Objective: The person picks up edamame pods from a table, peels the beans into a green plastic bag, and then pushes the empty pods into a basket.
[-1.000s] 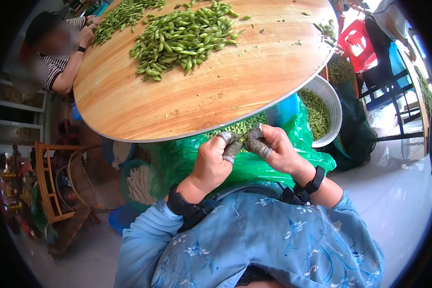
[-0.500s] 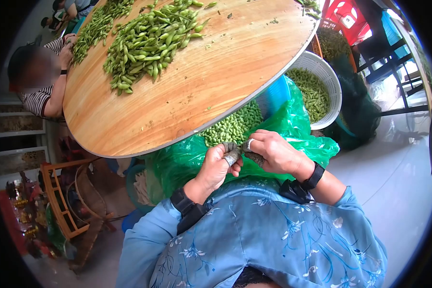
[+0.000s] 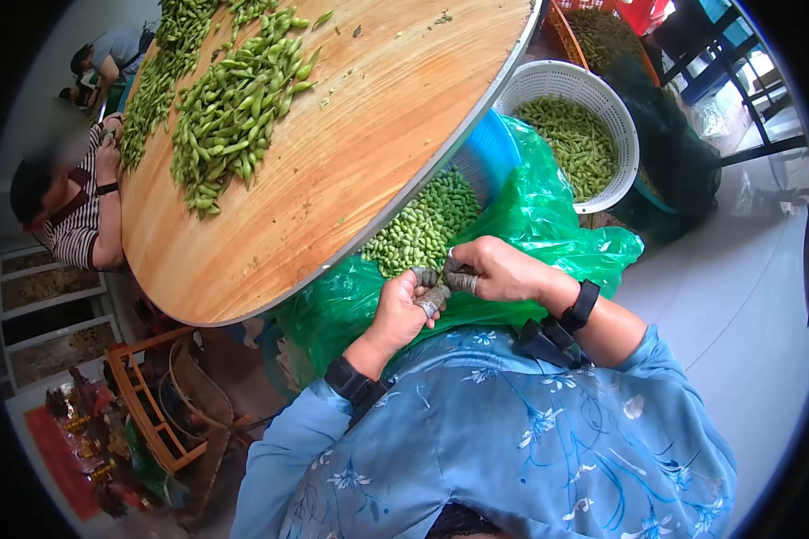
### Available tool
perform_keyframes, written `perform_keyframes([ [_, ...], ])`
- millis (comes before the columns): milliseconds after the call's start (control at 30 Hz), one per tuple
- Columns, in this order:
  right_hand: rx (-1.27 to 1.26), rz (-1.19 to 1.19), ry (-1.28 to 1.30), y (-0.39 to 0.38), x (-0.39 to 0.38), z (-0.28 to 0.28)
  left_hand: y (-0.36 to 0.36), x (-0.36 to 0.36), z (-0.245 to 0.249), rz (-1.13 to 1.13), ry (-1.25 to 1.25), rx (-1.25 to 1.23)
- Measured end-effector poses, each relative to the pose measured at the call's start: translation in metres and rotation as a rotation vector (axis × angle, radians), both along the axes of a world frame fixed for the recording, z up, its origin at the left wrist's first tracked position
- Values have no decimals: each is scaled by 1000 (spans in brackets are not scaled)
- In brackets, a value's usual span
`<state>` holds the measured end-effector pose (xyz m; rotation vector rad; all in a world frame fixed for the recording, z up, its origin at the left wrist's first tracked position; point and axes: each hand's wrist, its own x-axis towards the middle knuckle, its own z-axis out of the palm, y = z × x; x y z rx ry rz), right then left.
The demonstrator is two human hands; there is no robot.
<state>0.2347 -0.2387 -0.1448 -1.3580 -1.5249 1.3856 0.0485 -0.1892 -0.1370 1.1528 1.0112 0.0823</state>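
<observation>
**Many beans [image 3: 413, 235] loose, many pods [image 3: 234, 112] whole**

Shelled beans lie in the blue tub [image 3: 498, 162]; pods are heaped on the bench [image 3: 360, 162]. Left hand [image 3: 397, 313] and right hand [image 3: 496, 269] pinch a mostly hidden pod [image 3: 440, 279] near the beans.

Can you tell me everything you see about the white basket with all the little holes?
The white basket is round and looks like plastic, with tiny holes in its wall. It sits upright beside the wooden table. Green pods fill it partway, below the rim. Dark netting and a green bag seem to touch it.
</observation>
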Motion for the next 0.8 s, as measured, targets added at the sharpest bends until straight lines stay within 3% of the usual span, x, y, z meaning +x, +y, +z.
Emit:
perform_keyframes([
  [133,76,13,12,-3,-2,-6,-2,-4,-3,75,-80,-118],
  [333,203,91,-198,-1,-12,-2,-7,-4,-19,242,-74,-186],
  [500,275,-114,-186,3,-13,-1,7,-2,-22,298,-33,-109],
  [533,316,-180,-198,5,-4,-4,14,-6,-25,210,23,19],
  [600,182,-460,-261,5,29,0,32,-17,-35,-159,219,630],
  [633,140,-557,-343,4,51,4,37,-23,-35,-308,315,1071],
  [667,113,-632,-447,1,71,4,38,-28,-36,-295,312,1071],
  [733,-75,-680,-657,-4,94,18,31,-42,-44,-564,533,1160],
  [800,-78,-568,-562,-9,92,20,26,-53,-52,-592,507,1168],
])
